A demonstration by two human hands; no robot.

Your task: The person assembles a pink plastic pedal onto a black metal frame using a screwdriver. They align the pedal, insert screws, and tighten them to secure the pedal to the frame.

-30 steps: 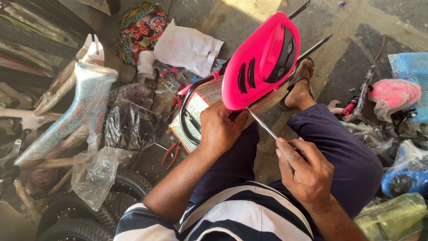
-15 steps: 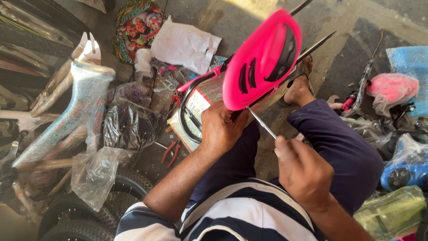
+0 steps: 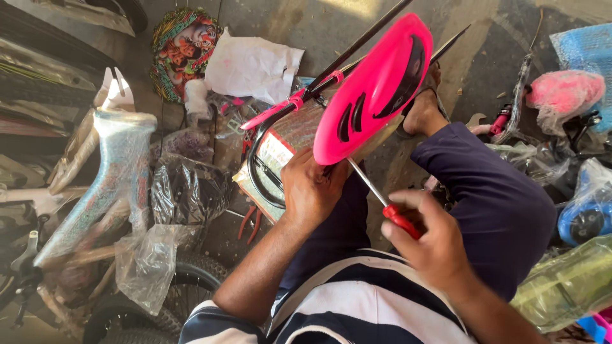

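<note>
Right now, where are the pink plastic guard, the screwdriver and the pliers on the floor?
pink plastic guard (image 3: 382, 83), head view, on its smooth face between the slots.
screwdriver (image 3: 400, 221), head view, on its red handle in the right hand.
pliers (image 3: 247, 223), head view, on the red handles.

Concrete floor (image 3: 503, 57), grey, sunlit patch at top. Landmark = white paper sheet (image 3: 252, 64), lying flat on floor. Just left of it: round multicoloured mat (image 3: 182, 48). Below-left: plastic-wrapped bike frame (image 3: 105, 185), w/ clear plastic bags (image 3: 185, 191) beside it. Further below: bike tyre (image 3: 191, 280) on floor. Red-handled pliers (image 3: 248, 223) below the sheet. Far right of sheet: wrench (image 3: 475, 121), pink wrapped bundle (image 3: 564, 92), blue bubble wrap (image 3: 583, 48) at top-right corner. Person's sandalled foot (image 3: 424, 108) rests on floor right of sheet.
</note>
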